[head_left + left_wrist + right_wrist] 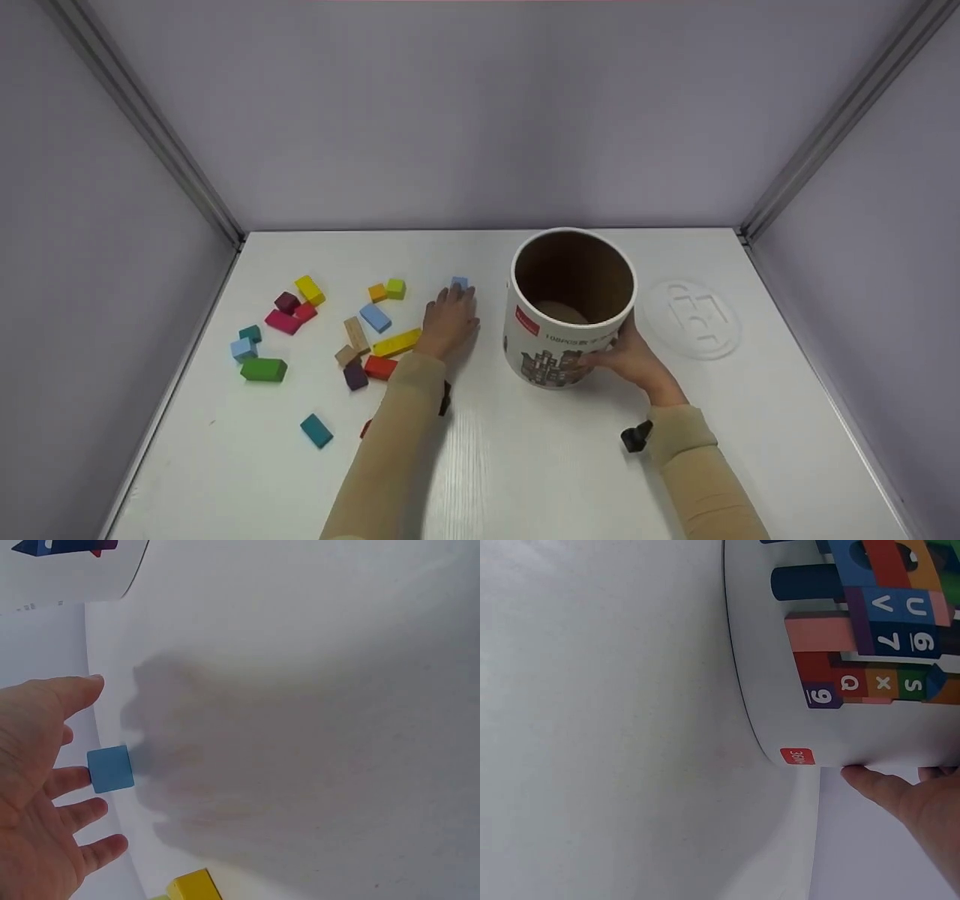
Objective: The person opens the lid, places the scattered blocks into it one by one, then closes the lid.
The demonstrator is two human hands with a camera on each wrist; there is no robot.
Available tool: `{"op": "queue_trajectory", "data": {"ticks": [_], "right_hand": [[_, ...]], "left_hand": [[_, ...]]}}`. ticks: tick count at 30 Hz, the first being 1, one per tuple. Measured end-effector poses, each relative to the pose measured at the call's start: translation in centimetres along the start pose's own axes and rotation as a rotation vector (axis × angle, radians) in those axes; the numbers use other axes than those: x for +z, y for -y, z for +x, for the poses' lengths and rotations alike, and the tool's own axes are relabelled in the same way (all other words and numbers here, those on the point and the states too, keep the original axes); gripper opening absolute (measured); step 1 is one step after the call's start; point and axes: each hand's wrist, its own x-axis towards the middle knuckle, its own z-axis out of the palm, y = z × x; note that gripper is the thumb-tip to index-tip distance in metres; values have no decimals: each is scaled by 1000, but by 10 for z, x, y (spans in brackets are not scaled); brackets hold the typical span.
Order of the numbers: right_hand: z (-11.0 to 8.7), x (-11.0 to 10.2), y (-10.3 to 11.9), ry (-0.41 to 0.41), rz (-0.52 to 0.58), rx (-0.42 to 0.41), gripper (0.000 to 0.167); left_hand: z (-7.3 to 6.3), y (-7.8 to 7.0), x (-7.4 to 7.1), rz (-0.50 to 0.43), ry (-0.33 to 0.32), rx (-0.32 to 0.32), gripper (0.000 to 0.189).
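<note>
Tub (544,341) stands on the tabletop (487,465), mouth up, to the right of the loose blocks. The right hand (636,360) holds it low on its near right side, probably to keep it from sliding or tipping. The mouth is left unobstructed by this hold, which appears suited to access from above.

Lid (694,319) lies flat beyond the right hand, off the tub and to its right. This position appears to keep it out of the way of both hands.

Blocks are scattered on the left half of the tabletop, among them a yellow bar (397,343), a green block (264,370) and a teal block (316,430). No order by colour or shape is evident. The blue cube (460,282) sits apart at the far side, between the other blocks and the tub; it is the item nearest the left hand (450,321).

Left fingers (96,853): extended and spread, thumb standing well away from them. One fingertip meets the edge of the blue cube in the left wrist view; firm contact cannot be confirmed. No grip on the cube is observed.

Right fingers: parted around the tub's curved wall, thumb on the near face, the rest round the right side. The hold is judged a steadying one. The fingertips behind the tub are hidden, so their exact spread cannot be told.
</note>
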Motion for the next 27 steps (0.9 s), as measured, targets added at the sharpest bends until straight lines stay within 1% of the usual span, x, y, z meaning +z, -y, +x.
{"op": "queue_trajectory", "data": {"ticks": [3, 9, 13, 15, 18, 21, 24, 27], "right_hand": [[-2, 2, 13, 7, 3, -2, 130], [-3, 3, 15, -5, -7, 7, 130], [-3, 3, 15, 4, 3, 20, 130], [-3, 3, 14, 9, 4, 27, 130], [-3, 3, 14, 7, -7, 38, 131], [-4, 3, 14, -3, -20, 47, 131], [-4, 3, 15, -7, -23, 53, 131], [-3, 2, 12, -10, -23, 53, 131]], "left_hand": [[0, -1, 0, 20, -30, 16, 60], [-3, -2, 1, 84, -104, 46, 54], [-7, -2, 4, 96, -157, 76, 45], [-9, -2, 6, 98, -170, 88, 41], [-11, -2, 7, 106, -181, 95, 36], [-11, -1, 7, 130, -178, 88, 30], [-10, -1, 6, 163, -164, 73, 26], [-11, 0, 5, 187, -147, 46, 25]]}}
